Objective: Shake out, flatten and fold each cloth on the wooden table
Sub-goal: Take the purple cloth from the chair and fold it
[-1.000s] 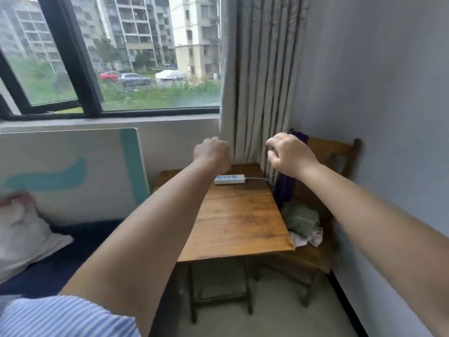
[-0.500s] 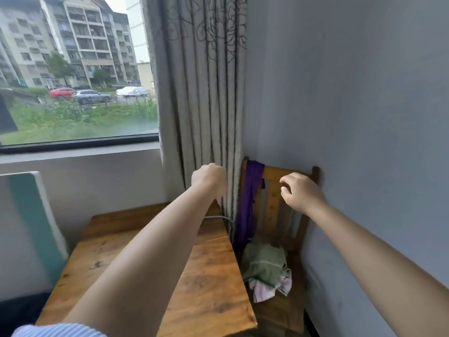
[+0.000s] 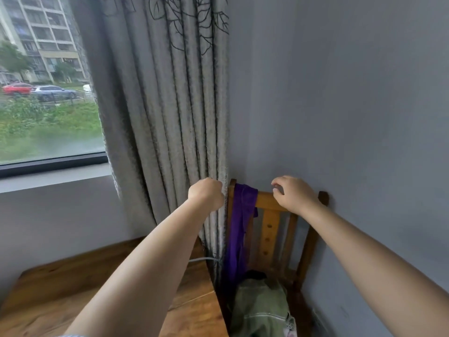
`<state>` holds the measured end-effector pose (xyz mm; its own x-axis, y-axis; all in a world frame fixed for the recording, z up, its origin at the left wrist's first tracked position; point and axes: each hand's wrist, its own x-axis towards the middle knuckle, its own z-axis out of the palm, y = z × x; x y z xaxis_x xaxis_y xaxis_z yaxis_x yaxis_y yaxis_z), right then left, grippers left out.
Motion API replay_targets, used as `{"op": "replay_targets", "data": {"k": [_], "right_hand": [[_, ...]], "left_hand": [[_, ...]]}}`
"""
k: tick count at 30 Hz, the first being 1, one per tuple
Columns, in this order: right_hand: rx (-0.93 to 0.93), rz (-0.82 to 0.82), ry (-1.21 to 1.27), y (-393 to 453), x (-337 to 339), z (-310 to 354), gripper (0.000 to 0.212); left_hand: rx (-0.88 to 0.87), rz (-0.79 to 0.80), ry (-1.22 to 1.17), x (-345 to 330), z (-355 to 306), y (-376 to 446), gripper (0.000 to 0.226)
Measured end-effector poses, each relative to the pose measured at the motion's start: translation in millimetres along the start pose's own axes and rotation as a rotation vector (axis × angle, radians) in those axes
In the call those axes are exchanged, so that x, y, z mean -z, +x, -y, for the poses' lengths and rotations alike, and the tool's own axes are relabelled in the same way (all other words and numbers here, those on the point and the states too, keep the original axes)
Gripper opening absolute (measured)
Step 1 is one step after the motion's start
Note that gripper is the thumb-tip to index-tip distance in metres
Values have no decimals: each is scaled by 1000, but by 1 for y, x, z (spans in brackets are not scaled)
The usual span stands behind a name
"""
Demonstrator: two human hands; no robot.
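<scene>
Both your arms reach forward at chest height toward the corner of the room. Your left hand [image 3: 206, 193] is curled into a fist with nothing visible inside its grip, and it hangs in front of the grey curtain [image 3: 158, 105] (whether the knuckles touch the folds, you cannot tell from here). Your right hand [image 3: 292, 192] hovers over the top rail of the wooden chair [image 3: 269, 205], its fingers loosely bent and its grip empty; the fingertips sit just above the rail and close to it.

Between your two hands, and slightly below them, the purple cloth [image 3: 239, 229] hangs draped over the left end of the chair's back, trailing down toward the seat. Well below your right hand, a green cloth [image 3: 260, 310] lies bunched on the chair seat, with a bit of pale patterned fabric [image 3: 290, 328] at its right edge.

The wooden table [image 3: 60, 285] lies beneath your left forearm, and a grey cable [image 3: 202, 259] runs across its far edge toward the curtain
</scene>
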<state>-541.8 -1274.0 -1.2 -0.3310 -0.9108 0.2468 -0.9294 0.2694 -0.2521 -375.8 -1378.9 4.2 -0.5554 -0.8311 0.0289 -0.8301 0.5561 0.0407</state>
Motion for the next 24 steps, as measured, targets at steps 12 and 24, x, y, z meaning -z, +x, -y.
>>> {"op": "replay_targets", "data": {"k": [12,24], "right_hand": [[83,297,-8,154,-109,-67,38],[222,550,336,220,-197,-107,41]], "left_hand": [[105,212,-186,-71,-7,142,39],[222,298,-310,-143,-26,218,48]]}}
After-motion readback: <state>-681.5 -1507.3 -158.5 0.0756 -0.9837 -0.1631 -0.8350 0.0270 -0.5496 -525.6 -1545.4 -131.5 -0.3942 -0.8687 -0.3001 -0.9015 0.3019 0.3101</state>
